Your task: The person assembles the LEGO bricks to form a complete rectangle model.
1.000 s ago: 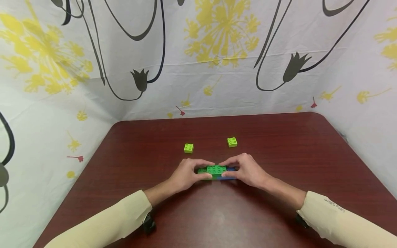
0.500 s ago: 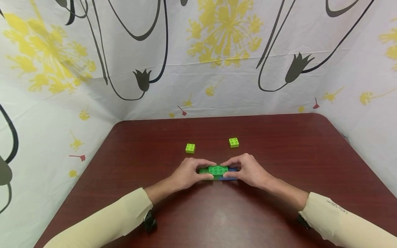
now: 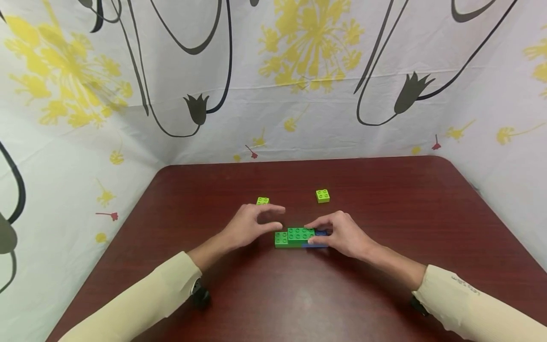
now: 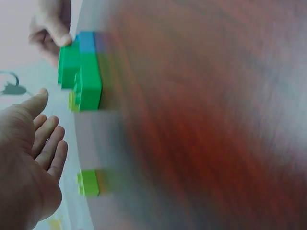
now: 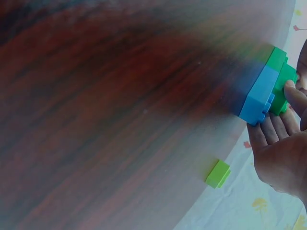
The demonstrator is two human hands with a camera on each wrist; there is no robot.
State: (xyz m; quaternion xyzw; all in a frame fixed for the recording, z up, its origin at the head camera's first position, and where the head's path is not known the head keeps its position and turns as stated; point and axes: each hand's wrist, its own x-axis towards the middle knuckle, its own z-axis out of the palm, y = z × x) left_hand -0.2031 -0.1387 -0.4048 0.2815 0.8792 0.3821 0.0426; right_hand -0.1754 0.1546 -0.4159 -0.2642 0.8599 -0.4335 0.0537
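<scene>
On the table stands a joined block: an upper green brick (image 3: 297, 235) sits across a lower green brick (image 3: 280, 240) and a blue brick (image 3: 320, 233). My right hand (image 3: 348, 237) pinches its right end between thumb and fingers. Off the left end, my left hand (image 3: 249, 227) hovers with thumb and fingers apart, holding nothing. The left wrist view shows the left hand (image 4: 29, 158) beside the lower green brick (image 4: 89, 81). In the right wrist view the thumb of the right hand (image 5: 283, 153) touches the upper green brick (image 5: 283, 88), near the blue brick (image 5: 260, 96).
Two small lime bricks lie farther back on the dark red table (image 3: 213, 190): one (image 3: 262, 201) just behind my left hand and partly hidden by it, the other (image 3: 322, 195) behind my right hand. A patterned cloth (image 3: 273, 133) hangs beyond the table's far edge.
My left hand has let go of the block's left end and moved left and back, baring the lower green brick. My right hand keeps its pinch, and the block has stayed in place.
</scene>
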